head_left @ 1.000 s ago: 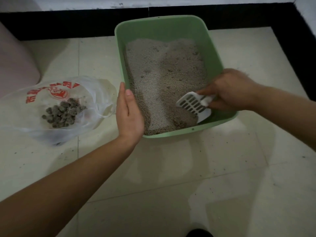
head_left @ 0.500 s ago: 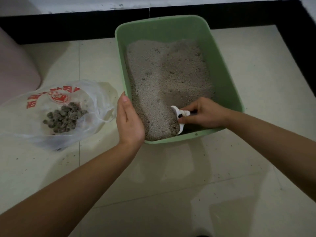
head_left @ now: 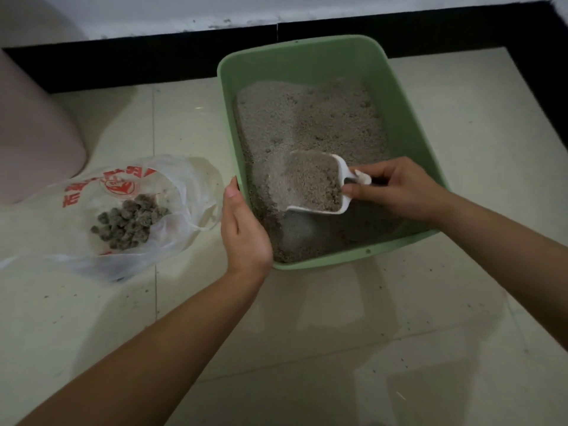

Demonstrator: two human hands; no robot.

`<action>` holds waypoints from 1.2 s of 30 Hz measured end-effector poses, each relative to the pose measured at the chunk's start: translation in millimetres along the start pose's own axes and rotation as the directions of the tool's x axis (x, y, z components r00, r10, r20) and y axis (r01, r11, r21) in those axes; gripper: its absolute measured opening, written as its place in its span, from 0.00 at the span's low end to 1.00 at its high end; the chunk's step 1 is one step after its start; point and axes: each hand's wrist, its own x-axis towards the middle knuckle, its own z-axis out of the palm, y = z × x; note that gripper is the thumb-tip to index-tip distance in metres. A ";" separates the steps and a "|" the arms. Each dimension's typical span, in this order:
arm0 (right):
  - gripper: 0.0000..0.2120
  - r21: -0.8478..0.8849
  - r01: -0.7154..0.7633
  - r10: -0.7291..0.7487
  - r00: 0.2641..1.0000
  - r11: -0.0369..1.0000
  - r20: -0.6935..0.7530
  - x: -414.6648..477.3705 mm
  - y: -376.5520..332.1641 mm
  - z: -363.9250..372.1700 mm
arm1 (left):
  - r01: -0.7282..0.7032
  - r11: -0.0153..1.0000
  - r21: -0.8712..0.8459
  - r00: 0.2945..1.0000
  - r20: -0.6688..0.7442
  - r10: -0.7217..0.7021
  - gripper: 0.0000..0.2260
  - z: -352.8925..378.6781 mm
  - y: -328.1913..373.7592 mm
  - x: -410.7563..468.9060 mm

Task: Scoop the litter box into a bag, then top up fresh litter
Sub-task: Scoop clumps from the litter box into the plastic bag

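Pale floor tiles [head_left: 338, 333] fill the bottom of the frame, speckled with stray grains. Two bare forearms reach up from the lower edge. The left hand [head_left: 244, 229], at centre, lies flat against the outer near-left corner of the green litter box [head_left: 408, 96], its grip apart, with straight fingers pressed to the wall. To the right of centre, the right hand [head_left: 396, 192] has its grip clamped on the handle of a white scoop [head_left: 310, 186]. The scoop is heaped with grey litter and held just over the near half of the box. At the left of the frame, beside the left hand, a clear plastic bag [head_left: 184, 179] with red print lies open on the floor, holding dark clumps [head_left: 129, 222]. Beyond the scoop, litter [head_left: 322, 118] covers the box bottom, uneven and pitted. At the top runs a black skirting [head_left: 153, 63], and at upper left stands a pink object [head_left: 37, 133].
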 end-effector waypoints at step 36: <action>0.14 -0.186 -0.143 0.063 0.922 0.972 -0.382 -13.4 -31.0 -9.1 | -0.032 0.998 0.045 1.000 0.001 0.032 0.21 -1.1 -4.9 3.5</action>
